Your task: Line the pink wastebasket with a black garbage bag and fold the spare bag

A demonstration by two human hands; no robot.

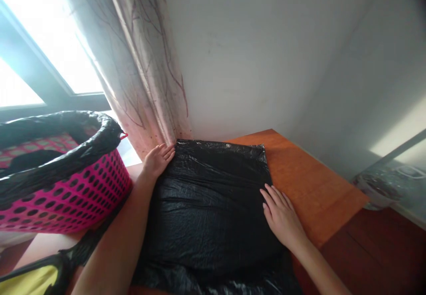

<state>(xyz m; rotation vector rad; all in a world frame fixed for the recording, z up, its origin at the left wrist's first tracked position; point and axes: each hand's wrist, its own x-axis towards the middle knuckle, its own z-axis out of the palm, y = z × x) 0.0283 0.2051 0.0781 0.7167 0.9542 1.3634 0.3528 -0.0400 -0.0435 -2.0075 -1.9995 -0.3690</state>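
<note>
A black plastic bag lies spread flat on an orange wooden table. My left hand rests open at the bag's far left corner, fingers stretched out on the plastic. At the bag's right edge my right hand lies flat, fingers together and extended, holding nothing.
A pink perforated basket lined with a black bag stands at the left, close to my left arm. A patterned curtain hangs behind it beside a bright window. White walls meet in the corner behind the table. A glass surface sits at right.
</note>
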